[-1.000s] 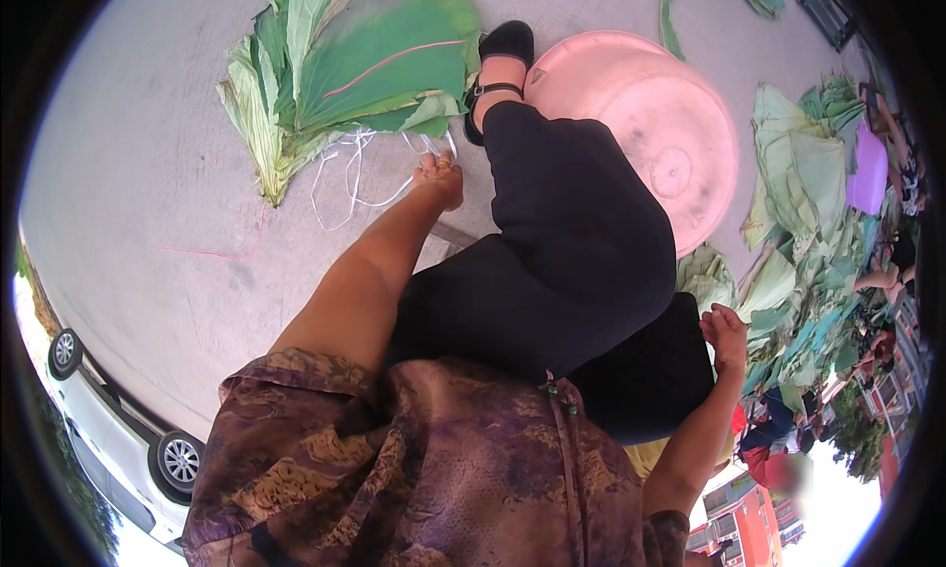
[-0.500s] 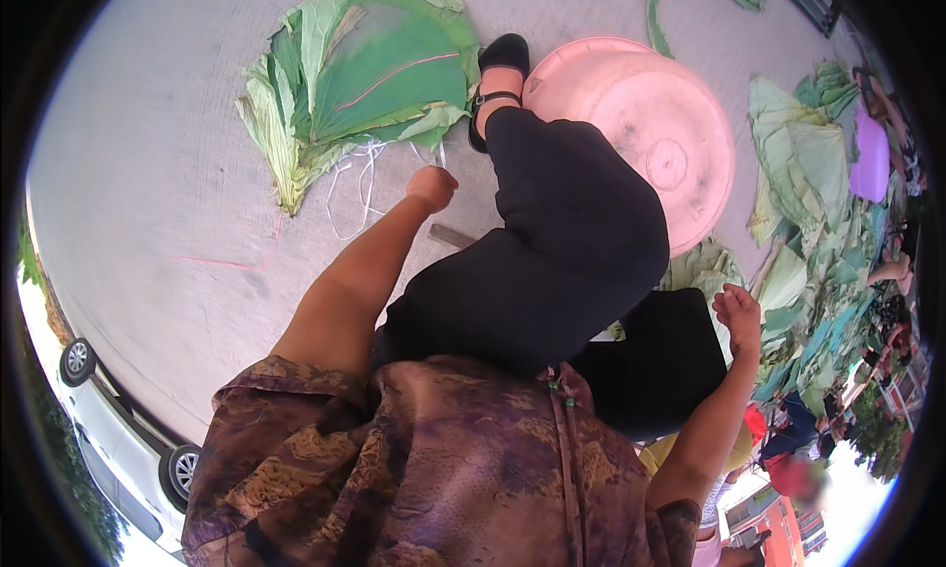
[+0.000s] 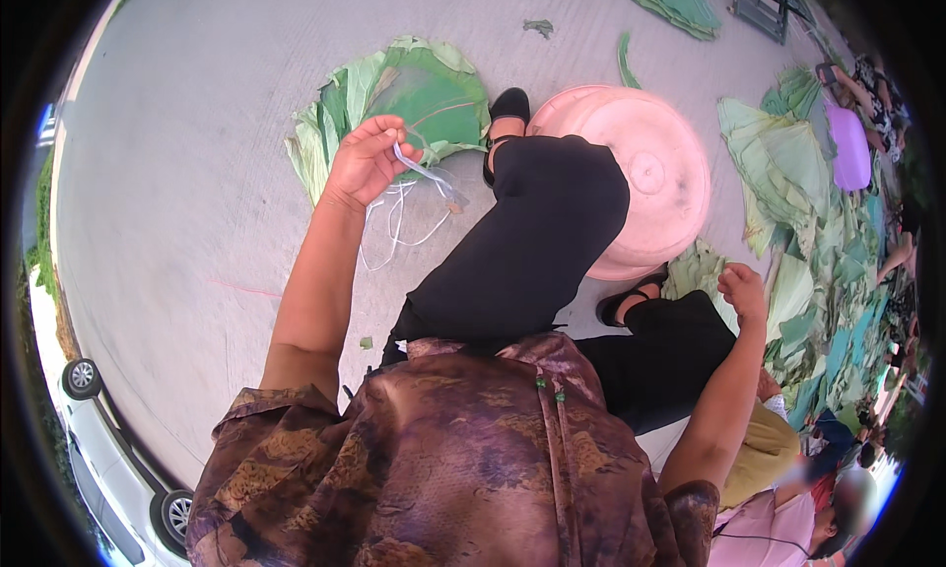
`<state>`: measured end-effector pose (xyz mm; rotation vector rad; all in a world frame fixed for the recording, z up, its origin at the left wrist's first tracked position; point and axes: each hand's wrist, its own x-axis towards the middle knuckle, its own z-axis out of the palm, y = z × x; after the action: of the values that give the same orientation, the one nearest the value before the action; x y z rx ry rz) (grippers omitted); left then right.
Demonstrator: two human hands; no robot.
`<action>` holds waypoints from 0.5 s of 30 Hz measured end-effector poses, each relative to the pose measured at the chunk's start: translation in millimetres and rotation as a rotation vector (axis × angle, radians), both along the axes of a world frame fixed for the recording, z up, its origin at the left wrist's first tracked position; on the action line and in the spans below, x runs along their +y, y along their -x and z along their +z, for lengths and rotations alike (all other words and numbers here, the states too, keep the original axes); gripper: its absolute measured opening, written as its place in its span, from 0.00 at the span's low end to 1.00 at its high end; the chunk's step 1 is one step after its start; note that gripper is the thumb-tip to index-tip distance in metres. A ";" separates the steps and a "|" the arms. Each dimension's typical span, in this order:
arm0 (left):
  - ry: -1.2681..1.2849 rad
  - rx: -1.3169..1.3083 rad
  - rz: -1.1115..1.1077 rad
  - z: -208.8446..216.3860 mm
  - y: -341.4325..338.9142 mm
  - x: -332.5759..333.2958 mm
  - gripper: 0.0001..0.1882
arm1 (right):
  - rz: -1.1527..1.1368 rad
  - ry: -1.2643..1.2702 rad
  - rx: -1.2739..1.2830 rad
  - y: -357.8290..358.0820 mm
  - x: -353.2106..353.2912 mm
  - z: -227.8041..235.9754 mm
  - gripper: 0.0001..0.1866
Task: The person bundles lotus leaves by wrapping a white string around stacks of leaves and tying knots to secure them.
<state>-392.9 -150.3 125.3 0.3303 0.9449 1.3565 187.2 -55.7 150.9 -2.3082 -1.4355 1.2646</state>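
My left hand (image 3: pixel 370 158) is closed in a pinch on a white string (image 3: pixel 417 166). More of the string trails in loops on the concrete beside it. Just beyond this hand lies a round bundle of large green leaves (image 3: pixel 434 92), probably lotus leaves, with a thin reddish strand across its top. The hand covers part of the bundle's near side. Over my right knee, my right hand (image 3: pixel 741 289) is held in the air with its fingers curled closed. Whatever lies inside those fingers, if anything, is hidden.
An upturned pink tub (image 3: pixel 680 188) stands on the concrete between my feet. Big leaves (image 3: pixel 778 168) are heaped along the right, with a purple container (image 3: pixel 847 148) by them. Another leaf stack (image 3: pixel 675 5) lies far off. People sit at lower right; a white car (image 3: pixel 108 468) is lower left.
My left hand has lifted and moved left, and the string now shows in its fingers. My right hand's fingers have curled in tighter. The whole view has shifted somewhat.
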 end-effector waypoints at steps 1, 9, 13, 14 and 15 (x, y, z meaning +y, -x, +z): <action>-0.096 -0.017 0.019 21.7 -2.3 3.7 0.07 | 0.009 -0.008 0.021 -3.5 -2.3 -2.6 0.15; -0.427 0.090 -0.028 147.2 -42.4 36.9 0.09 | 0.170 -0.203 -0.070 -7.4 -22.9 -5.7 0.12; -0.560 0.159 -0.079 201.2 -87.3 63.7 0.12 | 0.159 -0.332 -0.072 -21.0 -22.5 -3.1 0.12; -0.613 0.162 -0.107 212.9 -98.3 68.9 0.13 | 0.140 -0.355 -0.072 -23.7 -23.1 -1.5 0.12; -0.638 0.161 -0.126 223.6 -109.0 72.8 0.13 | 0.161 -0.393 -0.083 -27.2 -22.5 -3.5 0.12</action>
<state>-283.9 -77.5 348.9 0.9780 0.5843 1.5053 214.4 -78.2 147.3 -2.0359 -1.7451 0.8306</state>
